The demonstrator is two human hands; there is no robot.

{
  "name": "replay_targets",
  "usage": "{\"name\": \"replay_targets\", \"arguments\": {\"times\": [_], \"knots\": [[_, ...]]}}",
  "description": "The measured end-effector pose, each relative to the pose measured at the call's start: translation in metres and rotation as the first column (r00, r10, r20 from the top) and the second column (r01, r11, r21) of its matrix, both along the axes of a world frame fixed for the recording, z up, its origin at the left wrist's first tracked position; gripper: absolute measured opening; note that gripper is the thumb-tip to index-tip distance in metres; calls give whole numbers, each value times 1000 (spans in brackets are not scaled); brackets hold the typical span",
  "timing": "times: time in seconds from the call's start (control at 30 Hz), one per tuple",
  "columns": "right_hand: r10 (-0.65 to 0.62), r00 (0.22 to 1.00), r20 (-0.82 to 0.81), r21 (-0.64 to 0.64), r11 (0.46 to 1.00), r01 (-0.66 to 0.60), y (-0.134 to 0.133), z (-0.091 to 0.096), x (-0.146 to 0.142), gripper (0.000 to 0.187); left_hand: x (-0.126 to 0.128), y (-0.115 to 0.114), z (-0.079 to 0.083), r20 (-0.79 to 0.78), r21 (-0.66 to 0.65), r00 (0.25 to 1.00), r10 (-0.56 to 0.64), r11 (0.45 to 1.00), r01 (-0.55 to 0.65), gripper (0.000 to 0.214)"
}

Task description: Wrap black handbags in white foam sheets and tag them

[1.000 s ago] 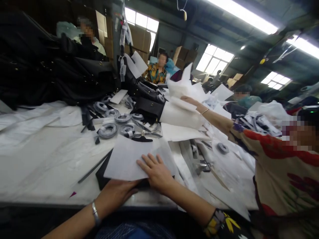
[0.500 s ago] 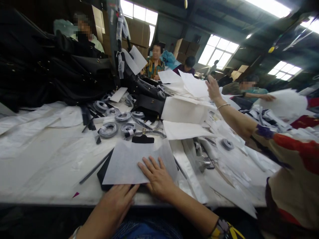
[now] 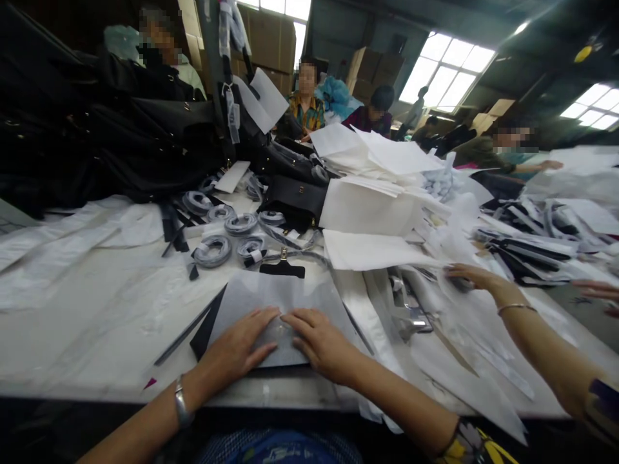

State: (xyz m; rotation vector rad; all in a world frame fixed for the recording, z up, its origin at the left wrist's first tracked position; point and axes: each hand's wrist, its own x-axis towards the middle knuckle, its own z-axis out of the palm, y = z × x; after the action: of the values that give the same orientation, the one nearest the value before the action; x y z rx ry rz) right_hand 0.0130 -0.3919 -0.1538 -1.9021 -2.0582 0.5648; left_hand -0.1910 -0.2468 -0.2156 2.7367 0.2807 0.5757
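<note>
A sheet of thin white paper (image 3: 290,293) lies over a black bag piece, whose dark edge (image 3: 203,332) shows at the left. At the sheet's far edge a black tab (image 3: 283,268) with a gold clasp sticks out. Both my hands rest on the paper, fingertips almost meeting at its middle. My left hand (image 3: 242,345) lies with fingers stretched and thumb apart, a silver bracelet at the wrist. My right hand (image 3: 324,345) also lies with its fingers stretched over the sheet. Neither hand grips anything.
Coiled grey straps (image 3: 213,250) sit beyond the sheet, beside a black bag (image 3: 293,201). White paper sheets (image 3: 372,209) are stacked to the right. A tape dispenser (image 3: 411,316) stands nearby. A co-worker's hand (image 3: 471,276) reaches in at right. Black bags (image 3: 145,148) are heaped at far left.
My left hand has moved from the near edge up onto the paper. My right hand has shifted slightly down and right, beside it. The co-worker's hand has come down from the paper stack.
</note>
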Motion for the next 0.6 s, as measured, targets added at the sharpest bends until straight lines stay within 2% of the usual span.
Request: {"name": "replay_targets", "arguments": {"times": [0.13, 0.27, 0.6], "knots": [[97, 984, 149, 21, 995, -102, 7, 4, 7, 41, -1, -5, 3, 11, -43, 1000, -13, 999, 13, 46], [163, 973, 163, 3, 986, -166, 9, 4, 14, 40, 1, -4, 5, 17, -49, 1000, -2, 999, 3, 44], [222, 945, 242, 3, 973, -229, 8, -6, 19, 44, 1, -5, 5, 29, 9, 1000, -5, 1000, 5, 42]]}}
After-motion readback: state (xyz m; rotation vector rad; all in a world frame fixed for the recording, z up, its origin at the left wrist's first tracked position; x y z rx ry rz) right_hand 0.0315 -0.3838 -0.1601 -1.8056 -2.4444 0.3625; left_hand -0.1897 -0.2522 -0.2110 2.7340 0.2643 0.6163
